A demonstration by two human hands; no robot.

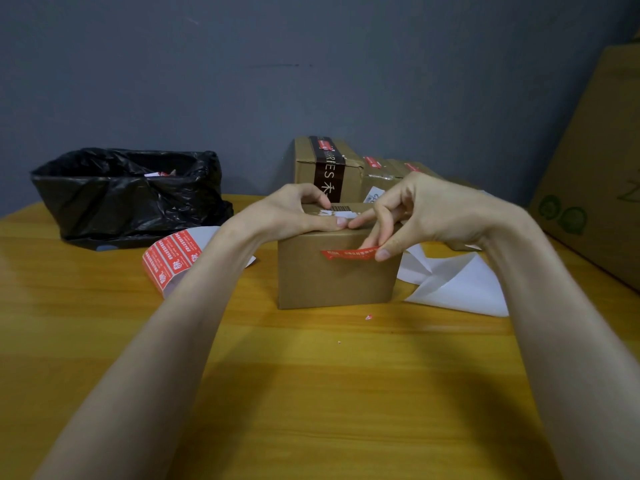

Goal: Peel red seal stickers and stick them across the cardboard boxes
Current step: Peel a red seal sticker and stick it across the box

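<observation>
A small brown cardboard box (332,278) stands on the wooden table in front of me. My left hand (294,213) grips its top left edge, thumb along the front rim. My right hand (415,209) pinches a peeled red seal sticker (348,253) between thumb and fingers; the strip hangs level in front of the box's upper front face, and its index finger points at the top edge. A curled sheet of red seal stickers (173,261) lies left of the box, partly behind my left forearm.
A bin lined with a black bag (128,199) sits at the back left. Sealed cardboard boxes (325,164) stand behind the small box. White backing sheets (457,285) lie to the right. A large carton (599,188) leans at the far right.
</observation>
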